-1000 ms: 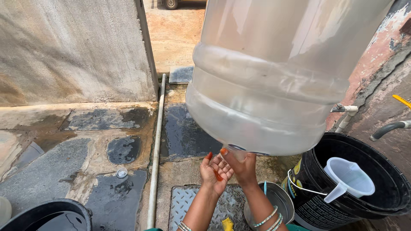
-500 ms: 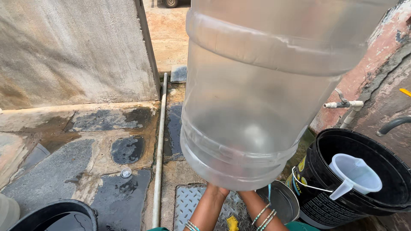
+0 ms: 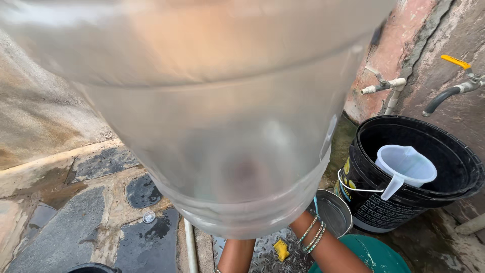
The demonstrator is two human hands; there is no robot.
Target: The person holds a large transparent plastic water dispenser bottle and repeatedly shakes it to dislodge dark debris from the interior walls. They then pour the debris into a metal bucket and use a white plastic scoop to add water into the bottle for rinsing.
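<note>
A big translucent plastic water jug (image 3: 217, 116) is upside down, close to the camera, and fills most of the view. Its wide base points toward me and its neck points down. My left forearm (image 3: 235, 256) and my right forearm (image 3: 326, 247), which wears thin bangles, rise from the bottom edge and go under the jug. Both hands are hidden behind it; only a dark blur shows through the plastic. The jug hangs above the wet stone ground, carried by my two arms.
At the right, stacked black buckets (image 3: 457, 144) hold a white plastic pitcher (image 3: 404, 167). A metal tin (image 3: 334, 212) stands next to them, with a green basin (image 3: 376, 255) below. Wall taps (image 3: 386, 86) stick out at the right. A pipe (image 3: 189, 247), a yellow sponge (image 3: 280, 249) and a small cap (image 3: 148, 217) lie on the ground.
The jug has risen and come much nearer the camera, now filling the view. My hands, seen at its neck a second ago, are now hidden behind it.
</note>
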